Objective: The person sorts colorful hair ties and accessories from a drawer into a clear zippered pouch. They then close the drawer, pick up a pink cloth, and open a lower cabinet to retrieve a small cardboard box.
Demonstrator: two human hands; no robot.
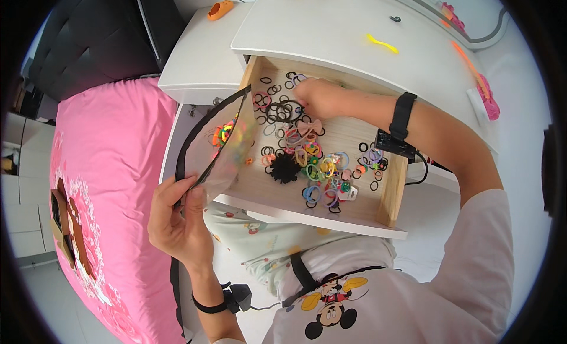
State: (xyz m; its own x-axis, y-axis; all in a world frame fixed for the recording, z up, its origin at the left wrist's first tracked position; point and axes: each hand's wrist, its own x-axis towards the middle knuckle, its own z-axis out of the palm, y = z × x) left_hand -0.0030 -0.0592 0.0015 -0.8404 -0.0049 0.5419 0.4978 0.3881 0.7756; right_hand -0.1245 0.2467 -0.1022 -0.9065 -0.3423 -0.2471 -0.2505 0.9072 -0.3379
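Observation:
My left hand (180, 220) pinches the black-edged rim of a translucent zip pouch (227, 155) between thumb and fingers, holding it upright over the left side of the drawer. Colourful small items show through its wall. Inside the open wooden drawer (357, 143), my right hand (314, 99) is down among hair ties at the back. Its fingers are curled and mostly hidden; whatever they grip I cannot make out. A lilac hair tie (299, 80) lies beside them. Near the hand are black hair ties (279, 112), a pink bow hair tie (309, 127) and a black fluffy scrunchie (284, 168).
The drawer's front panel (319, 221) is close to my body. Above it is a white desktop (319, 25) with a yellow strip (383, 44) and a pink-handled item (487, 96). An orange clog (220, 10) sits on the side cabinet (198, 54). Left is a pink bed (118, 143).

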